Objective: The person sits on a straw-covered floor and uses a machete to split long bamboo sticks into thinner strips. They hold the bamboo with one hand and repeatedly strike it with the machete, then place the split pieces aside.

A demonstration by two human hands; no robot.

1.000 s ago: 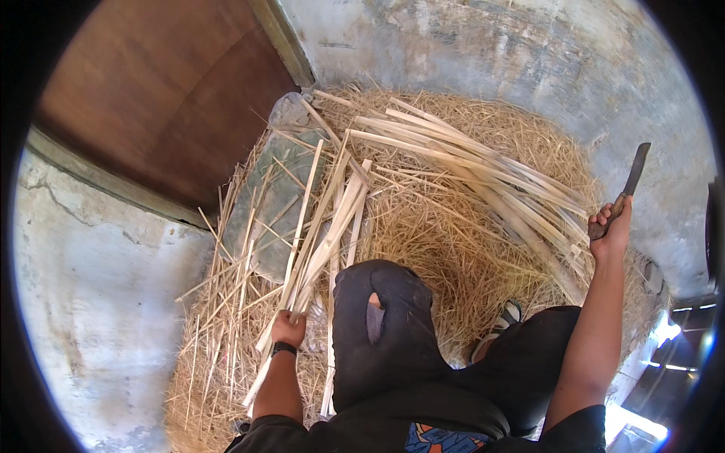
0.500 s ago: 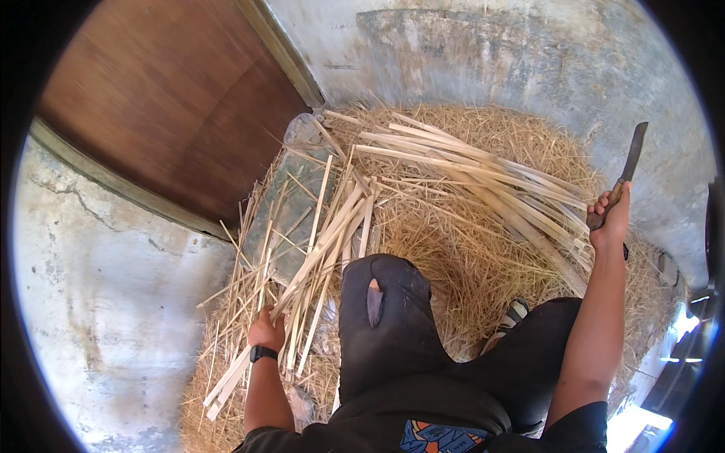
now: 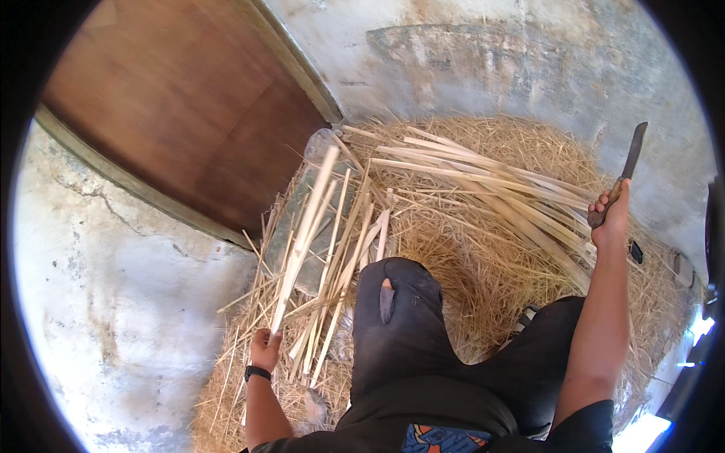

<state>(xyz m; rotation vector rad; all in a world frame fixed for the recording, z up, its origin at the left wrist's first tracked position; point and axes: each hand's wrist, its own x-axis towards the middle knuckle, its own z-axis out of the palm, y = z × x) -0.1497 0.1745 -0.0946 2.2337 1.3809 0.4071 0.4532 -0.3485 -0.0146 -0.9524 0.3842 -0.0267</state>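
My left hand [image 3: 264, 349] grips the near end of a pale split-bamboo strip [image 3: 303, 230], which slants up and away over the pile on the left. Other loose strips [image 3: 326, 332] lie crisscrossed beside that hand. At the right, my right hand [image 3: 613, 215] is closed round the wooden handle of a machete [image 3: 636, 151]. Its dark blade points up and away, apart from the strips. A bundle of longer bamboo strips [image 3: 521, 189] lies on the straw between my legs and the far wall.
Straw [image 3: 453, 257] covers the floor around my knees. A greyish slab [image 3: 308, 279] lies under the left strips. Brown door panel [image 3: 189, 98] stands at the far left, with stained walls [image 3: 468, 68] on both sides. A small dark object [image 3: 637, 252] rests beside my right wrist.
My left hand has picked up a strip, and its far end has swung up, away from the pile. My right hand with the machete has hardly moved. The view has shifted slightly.
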